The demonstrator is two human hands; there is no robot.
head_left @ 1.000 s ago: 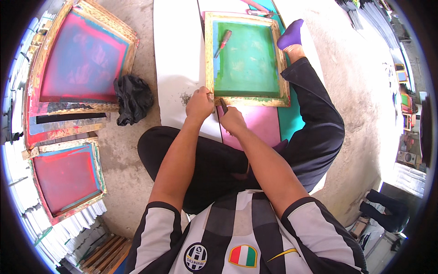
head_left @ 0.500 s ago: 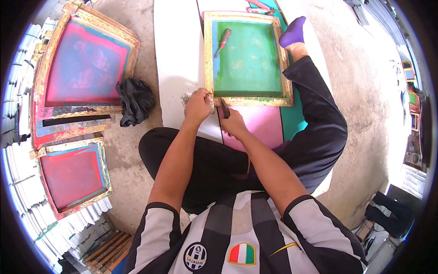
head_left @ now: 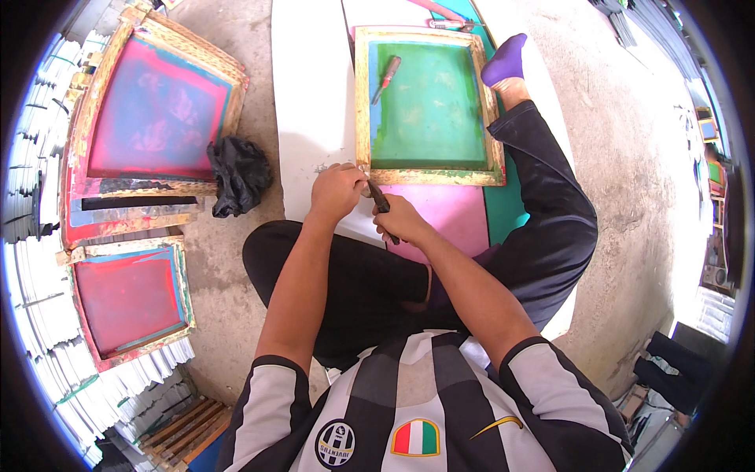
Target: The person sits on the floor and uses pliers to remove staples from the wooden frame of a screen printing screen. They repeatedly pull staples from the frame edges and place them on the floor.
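Observation:
A wooden screen-printing frame [head_left: 362, 102] with green mesh lies before me on the board. My left hand [head_left: 336, 191] is at its near left corner, fingers closed in a pinch; what they grip, if anything, is too small to make out. Just right of it, my right hand [head_left: 401, 218] is closed round a slim dark tool [head_left: 381, 201], whose far end points up beside my left fingertips. Its exact kind is unclear. On the green mesh rests a screwdriver [head_left: 386, 79] with a dark and red handle.
Two more printing frames with reddish mesh, a large one [head_left: 237, 110] and a smaller one [head_left: 189, 287], stand at the left. A crumpled black plastic bag [head_left: 240, 177] is beside the large one. A utility knife [head_left: 451, 24] lies beyond the green frame. My socked foot [head_left: 503, 63] is at its right.
My right hand has drawn the dark tool slightly toward me, off the frame's near edge, and more of it shows. My left hand has turned slightly at the corner.

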